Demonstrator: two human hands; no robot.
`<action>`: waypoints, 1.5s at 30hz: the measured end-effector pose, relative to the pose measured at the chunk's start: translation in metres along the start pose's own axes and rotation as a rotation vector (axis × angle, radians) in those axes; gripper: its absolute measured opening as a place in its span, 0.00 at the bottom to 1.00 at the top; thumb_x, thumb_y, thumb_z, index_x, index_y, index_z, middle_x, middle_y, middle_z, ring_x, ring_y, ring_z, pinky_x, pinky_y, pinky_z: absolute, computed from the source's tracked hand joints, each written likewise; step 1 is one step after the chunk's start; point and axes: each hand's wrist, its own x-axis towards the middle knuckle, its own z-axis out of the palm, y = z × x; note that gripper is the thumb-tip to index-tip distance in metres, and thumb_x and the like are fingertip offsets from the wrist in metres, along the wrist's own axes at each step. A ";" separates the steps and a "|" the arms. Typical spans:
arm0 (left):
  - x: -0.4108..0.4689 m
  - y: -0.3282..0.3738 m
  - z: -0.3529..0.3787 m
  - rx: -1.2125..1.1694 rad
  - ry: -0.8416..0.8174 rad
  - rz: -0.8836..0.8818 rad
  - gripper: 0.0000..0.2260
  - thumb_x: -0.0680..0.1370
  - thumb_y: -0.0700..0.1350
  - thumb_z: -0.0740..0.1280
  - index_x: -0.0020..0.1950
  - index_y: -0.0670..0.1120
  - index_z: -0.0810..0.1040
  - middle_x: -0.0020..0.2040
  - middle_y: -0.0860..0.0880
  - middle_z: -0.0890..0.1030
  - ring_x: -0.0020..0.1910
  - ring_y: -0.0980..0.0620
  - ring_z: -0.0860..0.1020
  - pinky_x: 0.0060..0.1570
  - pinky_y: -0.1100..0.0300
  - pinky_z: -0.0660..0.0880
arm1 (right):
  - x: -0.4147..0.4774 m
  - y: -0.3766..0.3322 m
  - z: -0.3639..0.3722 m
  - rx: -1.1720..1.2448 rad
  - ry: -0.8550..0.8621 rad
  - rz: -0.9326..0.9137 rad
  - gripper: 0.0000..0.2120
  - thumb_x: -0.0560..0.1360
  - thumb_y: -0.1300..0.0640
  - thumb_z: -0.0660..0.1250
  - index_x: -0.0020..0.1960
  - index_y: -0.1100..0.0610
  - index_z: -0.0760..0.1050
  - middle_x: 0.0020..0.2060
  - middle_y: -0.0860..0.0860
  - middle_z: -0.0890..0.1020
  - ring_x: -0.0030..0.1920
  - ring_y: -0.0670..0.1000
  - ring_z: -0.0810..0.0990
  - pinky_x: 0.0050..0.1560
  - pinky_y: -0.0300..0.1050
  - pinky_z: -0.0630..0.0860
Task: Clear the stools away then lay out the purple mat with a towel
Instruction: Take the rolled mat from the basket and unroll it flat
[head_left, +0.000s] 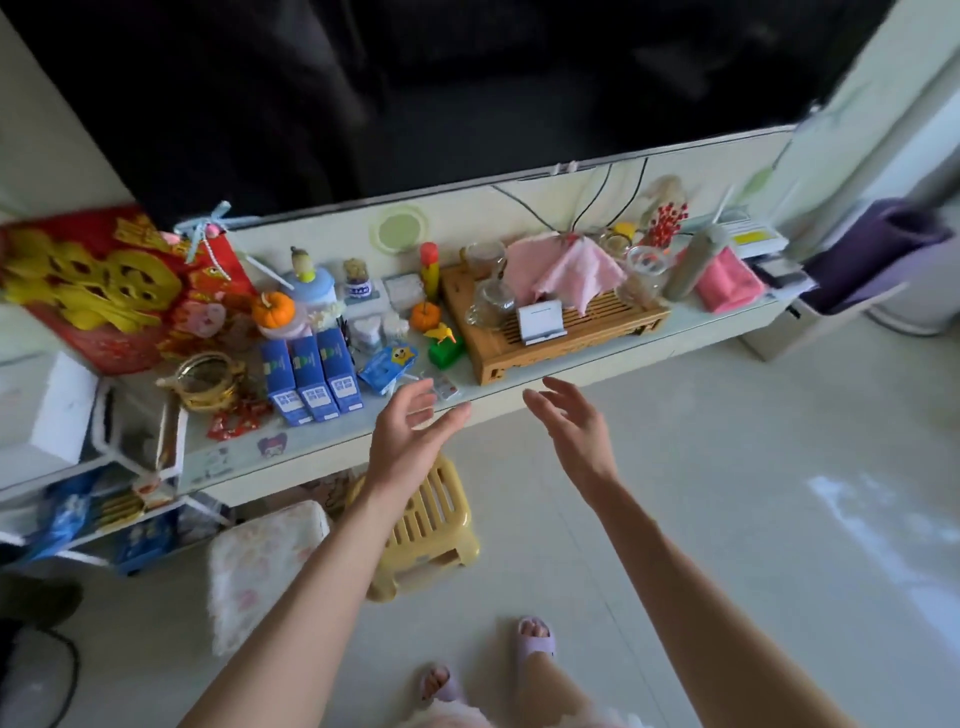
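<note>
1. Left hand (410, 439) and right hand (574, 428) hover before the counter (696, 330); each grip wide, holding nothing.
2. Yellow stool (436, 519) and cushioned stool (260, 561) stand on the floor (727, 519) beside it; purple mat (878, 244) rolled, far right.

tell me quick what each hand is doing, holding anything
Left hand: open, fingers relaxed, holding nothing, above the yellow stool.
Right hand: open, fingers spread, holding nothing.
</note>
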 end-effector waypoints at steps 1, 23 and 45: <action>-0.002 0.009 0.006 0.004 -0.032 0.019 0.24 0.70 0.48 0.76 0.63 0.46 0.74 0.59 0.47 0.78 0.58 0.52 0.76 0.59 0.57 0.73 | -0.003 -0.005 -0.010 0.014 0.026 -0.003 0.24 0.74 0.47 0.69 0.67 0.55 0.72 0.57 0.54 0.81 0.48 0.40 0.79 0.37 0.27 0.72; -0.054 0.095 0.298 0.060 -0.472 0.232 0.29 0.62 0.57 0.74 0.60 0.51 0.74 0.57 0.48 0.78 0.56 0.54 0.78 0.46 0.67 0.74 | -0.046 0.004 -0.312 0.172 0.441 -0.084 0.19 0.75 0.50 0.68 0.64 0.55 0.74 0.48 0.48 0.83 0.42 0.35 0.81 0.38 0.28 0.73; 0.023 0.156 0.784 0.119 -0.785 0.254 0.22 0.70 0.46 0.75 0.62 0.46 0.74 0.56 0.47 0.77 0.55 0.50 0.77 0.44 0.70 0.70 | 0.112 0.082 -0.719 0.173 0.827 0.010 0.20 0.74 0.48 0.68 0.64 0.54 0.75 0.51 0.53 0.83 0.52 0.53 0.82 0.56 0.51 0.76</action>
